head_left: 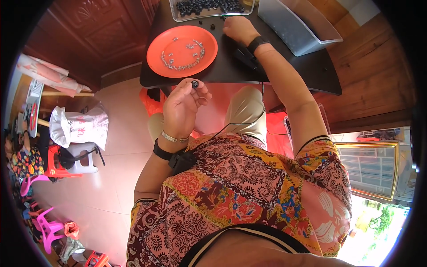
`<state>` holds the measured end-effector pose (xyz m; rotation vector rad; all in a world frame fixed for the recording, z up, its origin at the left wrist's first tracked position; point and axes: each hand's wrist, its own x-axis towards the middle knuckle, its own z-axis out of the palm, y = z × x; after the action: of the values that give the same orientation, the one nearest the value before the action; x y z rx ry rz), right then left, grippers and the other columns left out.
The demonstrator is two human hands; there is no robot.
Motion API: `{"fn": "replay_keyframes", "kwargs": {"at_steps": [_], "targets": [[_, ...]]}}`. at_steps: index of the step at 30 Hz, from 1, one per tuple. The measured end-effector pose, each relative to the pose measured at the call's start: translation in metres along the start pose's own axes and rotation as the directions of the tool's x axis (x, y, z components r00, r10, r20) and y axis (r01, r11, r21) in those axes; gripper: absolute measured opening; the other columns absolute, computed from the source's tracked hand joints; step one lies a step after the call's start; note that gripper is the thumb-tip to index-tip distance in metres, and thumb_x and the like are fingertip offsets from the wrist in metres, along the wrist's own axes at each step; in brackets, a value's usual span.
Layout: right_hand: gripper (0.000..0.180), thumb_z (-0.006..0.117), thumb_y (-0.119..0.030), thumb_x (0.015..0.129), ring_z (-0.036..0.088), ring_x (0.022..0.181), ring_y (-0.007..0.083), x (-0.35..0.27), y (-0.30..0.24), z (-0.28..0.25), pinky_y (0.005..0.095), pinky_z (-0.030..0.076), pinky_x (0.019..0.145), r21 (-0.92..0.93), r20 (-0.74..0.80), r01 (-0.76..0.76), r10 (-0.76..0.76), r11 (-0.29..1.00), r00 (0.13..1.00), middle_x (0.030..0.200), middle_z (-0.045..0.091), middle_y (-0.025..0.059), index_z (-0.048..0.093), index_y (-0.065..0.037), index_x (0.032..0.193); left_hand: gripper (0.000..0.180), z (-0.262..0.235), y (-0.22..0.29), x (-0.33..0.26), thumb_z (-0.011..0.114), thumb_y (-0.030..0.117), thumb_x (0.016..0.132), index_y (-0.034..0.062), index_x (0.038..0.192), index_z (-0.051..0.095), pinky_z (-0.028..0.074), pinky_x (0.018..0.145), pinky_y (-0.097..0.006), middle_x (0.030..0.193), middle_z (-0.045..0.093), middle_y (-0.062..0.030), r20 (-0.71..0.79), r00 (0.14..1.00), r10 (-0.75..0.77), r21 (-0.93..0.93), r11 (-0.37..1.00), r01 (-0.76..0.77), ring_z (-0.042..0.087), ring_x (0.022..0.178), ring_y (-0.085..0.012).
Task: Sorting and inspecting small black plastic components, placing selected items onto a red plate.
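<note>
Holding hand: left hand [182, 107], raised, thumb and fingertip pinched on one small black part [195, 84]; the remaining fingers curl loosely.
Black part: at the left fingertips, just off the table's near edge and close to the plate's near rim; well apart from the right hand.
Reaching hand: right hand [240, 31], knuckles up, at the far side of the table just beside the clear box; its fingertips are hidden, so whether they grip anything cannot be told.
Spacing: the two hands stand apart, the left nearer the body, the right farther out.
Wrists: black band [257, 43] on the right; bracelet [174, 138] and black strap [162, 151] on the left.
Plate: round, orange-red plate [155, 44], beyond the left hand and left of the right; small metallic bits [181, 68] lie on it in a broken ring, with a few clusters inside.
Clear box: clear box [213, 18] at the far edge, holding many black pieces [209, 6]; a loose piece [212, 26] lies between it and the plate.
Bin: translucent, long bin [289, 38], right of the right hand.
Support: dark table [311, 73] beneath them.
Lap: beige trousers [247, 107], crossed by a thin black cable [242, 124].
Floor, left: white sack [82, 127]; pink stool [50, 228].
</note>
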<state>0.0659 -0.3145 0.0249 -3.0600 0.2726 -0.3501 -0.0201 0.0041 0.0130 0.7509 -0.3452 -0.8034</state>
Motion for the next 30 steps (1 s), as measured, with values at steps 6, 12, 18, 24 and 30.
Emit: {"fn": "replay_keyframes", "kwargs": {"at_steps": [6, 12, 18, 24, 30], "targets": [[0.024, 0.056, -0.015, 0.09, 0.062, 0.081, 0.0138, -0.072, -0.04, -0.044, 0.028, 0.051, 0.077, 0.913, 0.104, -0.093, -0.006, 0.398, 0.995, 0.094, 0.066, 0.0061, 0.064, -0.001, 0.108, 0.023, -0.003, -0.003, 0.001, 0.045, 0.025, 0.093, 0.0046, 0.093, 0.055, 0.043, 0.078, -0.031, 0.09, 0.059, -0.006, -0.016, 1.0, -0.015, -0.009, 1.0, 0.015, 0.059, 0.084, -0.0195], [0.021, 0.051, -0.012, 0.096, 0.059, 0.08, 0.0094, -0.139, -0.084, -0.046, 0.0225, 0.049, 0.076, 0.973, 0.159, -0.168, -0.066, -0.159, 0.985, 0.095, 0.064, 0.0035, 0.061, 0.0, 0.111, 0.024, -0.004, -0.01, 0.004, 0.045, 0.027, 0.094, 0.0054, 0.097, 0.056, 0.042, 0.077, -0.031, 0.094, 0.057, -0.0065, 0.023, 0.999, -0.04, 0.05, 0.998, 0.038, 0.057, 0.087, -0.0209], [0.019, 0.055, -0.013, 0.094, 0.057, 0.077, 0.0081, -0.172, -0.098, -0.019, 0.0224, 0.048, 0.074, 0.921, 0.213, -0.217, -0.05, -0.324, 0.976, 0.091, 0.064, 0.0024, 0.062, -0.002, 0.107, 0.024, 0.002, -0.015, 0.007, 0.044, 0.026, 0.093, 0.0049, 0.095, 0.055, 0.042, 0.078, -0.031, 0.092, 0.059, -0.0062, -0.01, 0.996, -0.083, 0.049, 0.995, 0.083, 0.058, 0.085, -0.0191], [0.021, 0.052, -0.006, 0.095, 0.057, 0.08, 0.0074, -0.185, -0.109, -0.019, 0.0229, 0.048, 0.079, 0.957, 0.129, -0.133, -0.035, -0.258, 0.991, 0.095, 0.065, 0.0038, 0.061, -0.001, 0.112, 0.024, 0.0, -0.021, 0.007, 0.043, 0.025, 0.094, 0.0044, 0.096, 0.056, 0.042, 0.078, -0.031, 0.093, 0.06, -0.0065, 0.049, 0.995, -0.085, 0.051, 0.995, 0.083, 0.059, 0.086, -0.0196], [0.021, 0.053, -0.001, 0.094, 0.059, 0.082, 0.008, -0.19, -0.115, -0.011, 0.0239, 0.05, 0.077, 0.983, -0.002, -0.006, -0.039, -0.185, 0.999, 0.095, 0.066, 0.0048, 0.062, 0.001, 0.113, 0.024, -0.004, -0.024, 0.006, 0.043, 0.024, 0.094, 0.0043, 0.096, 0.056, 0.042, 0.078, -0.032, 0.092, 0.06, -0.007, 0.035, 0.994, -0.105, 0.011, 0.994, 0.104, 0.059, 0.086, -0.0209]]}}
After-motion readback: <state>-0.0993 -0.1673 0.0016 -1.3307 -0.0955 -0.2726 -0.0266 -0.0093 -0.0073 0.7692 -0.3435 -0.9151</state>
